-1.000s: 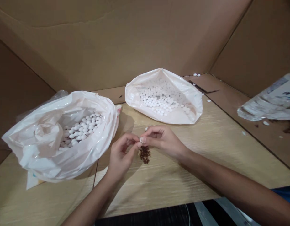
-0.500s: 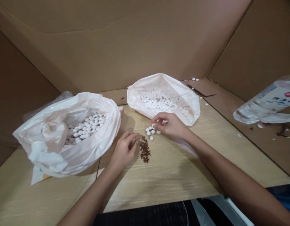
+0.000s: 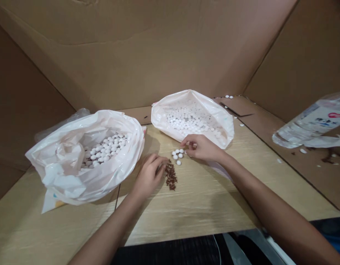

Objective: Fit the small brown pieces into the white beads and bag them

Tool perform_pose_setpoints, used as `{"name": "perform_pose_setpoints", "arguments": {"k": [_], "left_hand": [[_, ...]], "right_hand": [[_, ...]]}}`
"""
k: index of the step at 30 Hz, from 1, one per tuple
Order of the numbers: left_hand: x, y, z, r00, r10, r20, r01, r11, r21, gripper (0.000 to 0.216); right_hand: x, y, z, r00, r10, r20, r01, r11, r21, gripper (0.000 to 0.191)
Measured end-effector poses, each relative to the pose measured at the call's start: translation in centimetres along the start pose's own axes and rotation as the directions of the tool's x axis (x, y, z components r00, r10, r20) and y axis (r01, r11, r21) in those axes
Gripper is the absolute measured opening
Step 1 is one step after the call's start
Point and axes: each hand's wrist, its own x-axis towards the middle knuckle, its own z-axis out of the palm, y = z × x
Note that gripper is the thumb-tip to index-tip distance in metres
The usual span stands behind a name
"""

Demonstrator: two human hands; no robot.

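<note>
My left hand (image 3: 149,175) rests on the wooden table (image 3: 203,198) with fingers curled, right beside a small heap of dark brown crumbs (image 3: 170,176); I cannot see anything in it. My right hand (image 3: 203,147) lies just in front of the far white bag (image 3: 192,117) of white round pieces, its fingers bent and pinched over a small cluster of loose white pieces (image 3: 177,155). A second, larger white bag (image 3: 88,154) holding white pieces sits at my left.
Cardboard walls (image 3: 147,55) enclose the table at the back and both sides. A clear plastic bottle (image 3: 313,123) lies on the cardboard at the right, with scattered white pieces (image 3: 302,151) and brown specks near it.
My hands were pinched together above the crumbs, then separated. My right hand went to the loose white pieces by the far bag; my left dropped to the table beside the crumbs.
</note>
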Motion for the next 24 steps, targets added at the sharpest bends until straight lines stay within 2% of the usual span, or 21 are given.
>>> {"name": "perform_pose_setpoints", "arguments": {"k": [2, 5, 8, 10, 13, 18, 24], "left_hand": [[0.0, 0.0, 0.0, 1.0, 0.01, 0.004, -0.01, 1.0, 0.011, 0.024], [0.0, -0.1, 0.0, 1.0, 0.025, 0.008, -0.025, 1.0, 0.004, 0.026], [-0.1, -0.1, 0.0, 1.0, 0.022, 0.012, -0.022, 1.0, 0.001, 0.024], [-0.1, -0.1, 0.0, 1.0, 0.023, 0.012, -0.023, 1.0, 0.008, 0.023], [-0.1, -0.1, -0.1, 0.999, 0.03, 0.01, -0.03, 1.0, 0.008, 0.024], [-0.2, -0.2, 0.0, 0.999, 0.034, 0.011, -0.034, 0.999, -0.031, 0.021], [-0.2, -0.2, 0.0, 1.0, 0.008, 0.007, -0.008, 1.0, 0.005, 0.017]], "right_hand": [[0.1, 0.1, -0.1, 0.998, -0.026, -0.064, 0.024, 0.999, -0.031, 0.021], [0.3, 0.6, -0.3, 0.973, -0.042, -0.226, 0.009, 0.99, -0.142, 0.023], [0.6, 1.6, -0.6, 0.929, -0.041, -0.368, -0.07, 0.956, -0.285, 0.025], [0.7, 2.5, -0.8, 0.913, -0.016, -0.407, -0.147, 0.919, -0.365, 0.028], [0.8, 3.6, -0.8, 0.928, 0.025, -0.372, -0.205, 0.868, -0.452, 0.031], [1.0, 4.1, -0.8, 0.961, 0.002, -0.277, -0.142, 0.862, -0.487, 0.032], [1.2, 3.9, -1.0, 0.964, -0.052, -0.262, -0.08, 0.88, -0.468, 0.03]]}}
